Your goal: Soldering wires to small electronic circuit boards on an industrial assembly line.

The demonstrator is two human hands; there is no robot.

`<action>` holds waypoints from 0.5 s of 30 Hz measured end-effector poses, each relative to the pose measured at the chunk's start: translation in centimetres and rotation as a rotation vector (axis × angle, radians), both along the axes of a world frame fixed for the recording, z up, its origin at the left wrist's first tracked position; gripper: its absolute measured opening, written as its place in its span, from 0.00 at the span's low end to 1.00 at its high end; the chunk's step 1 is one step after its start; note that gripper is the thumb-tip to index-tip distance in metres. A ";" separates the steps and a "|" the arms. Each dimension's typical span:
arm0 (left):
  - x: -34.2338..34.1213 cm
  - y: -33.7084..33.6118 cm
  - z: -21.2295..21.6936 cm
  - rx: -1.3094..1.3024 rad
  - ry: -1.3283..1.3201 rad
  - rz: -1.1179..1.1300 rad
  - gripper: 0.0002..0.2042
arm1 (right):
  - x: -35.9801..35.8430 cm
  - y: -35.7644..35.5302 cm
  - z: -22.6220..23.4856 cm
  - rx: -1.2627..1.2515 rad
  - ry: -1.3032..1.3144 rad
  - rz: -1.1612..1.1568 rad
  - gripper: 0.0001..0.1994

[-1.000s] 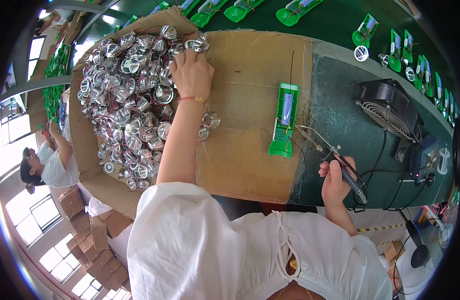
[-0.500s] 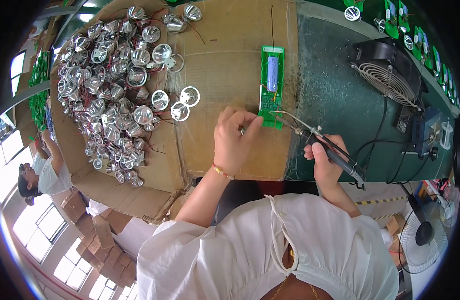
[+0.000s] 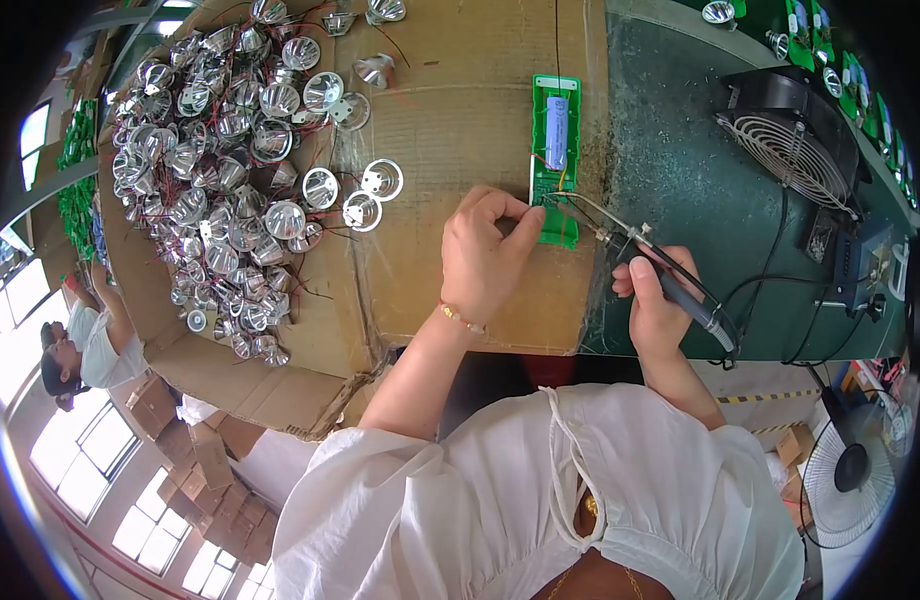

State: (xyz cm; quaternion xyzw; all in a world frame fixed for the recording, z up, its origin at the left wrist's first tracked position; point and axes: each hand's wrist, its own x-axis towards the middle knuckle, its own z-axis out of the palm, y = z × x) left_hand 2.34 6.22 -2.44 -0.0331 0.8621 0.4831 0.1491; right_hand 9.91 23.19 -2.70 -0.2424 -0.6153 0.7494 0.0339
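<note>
While a soldering iron is gripped by the right hand, the green casing on cardboard, between reflectors and fan, is partly overlapped by the left hand, whose hold cannot be told.

A factory assembly workshop is indicated by a soldering iron right of centre, silvery reflectors heaped at upper left, green housings lined up at upper right, and cartons stacked at lower left.
</note>
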 end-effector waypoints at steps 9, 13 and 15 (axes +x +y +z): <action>-0.2 0.1 0.1 -0.006 -0.019 0.003 0.07 | 0.0 -0.1 0.1 0.010 -0.011 -0.015 0.07; -0.3 0.2 0.2 -0.008 -0.026 0.010 0.07 | 0.3 0.0 0.3 -0.023 0.029 -0.050 0.08; -0.2 -0.1 0.1 -0.015 -0.025 0.009 0.08 | 0.4 0.0 0.6 -0.030 0.031 -0.078 0.08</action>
